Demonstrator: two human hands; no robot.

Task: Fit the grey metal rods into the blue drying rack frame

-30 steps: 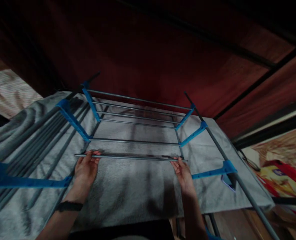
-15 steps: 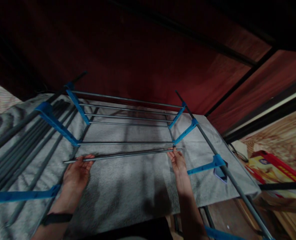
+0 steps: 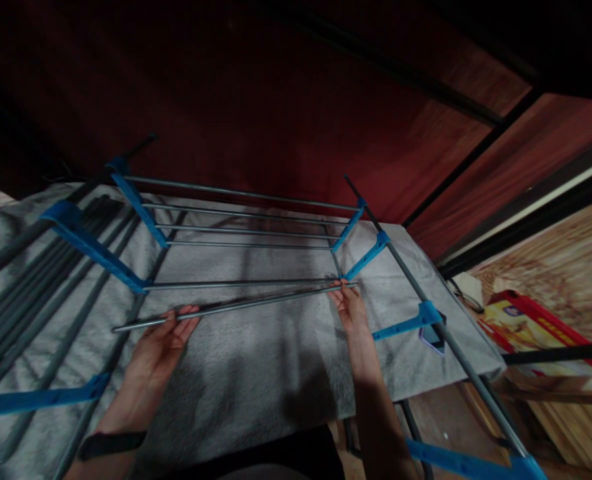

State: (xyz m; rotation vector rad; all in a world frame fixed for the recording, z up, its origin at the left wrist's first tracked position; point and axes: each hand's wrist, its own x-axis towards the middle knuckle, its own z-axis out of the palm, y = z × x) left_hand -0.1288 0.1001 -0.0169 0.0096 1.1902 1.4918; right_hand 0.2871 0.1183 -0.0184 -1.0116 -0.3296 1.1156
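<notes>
Evidently light and stiff, the thin grey metal rod slanted over the grey fleecy cloth — smooth, probably slippery, best gripped near its ends. Left hand cupped one end, right hand pinched the other beside the blue-bracketed rack.

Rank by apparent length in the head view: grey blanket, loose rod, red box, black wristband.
grey blanket
loose rod
red box, cut off at the frame edge
black wristband, smallest despite being nearest
</notes>
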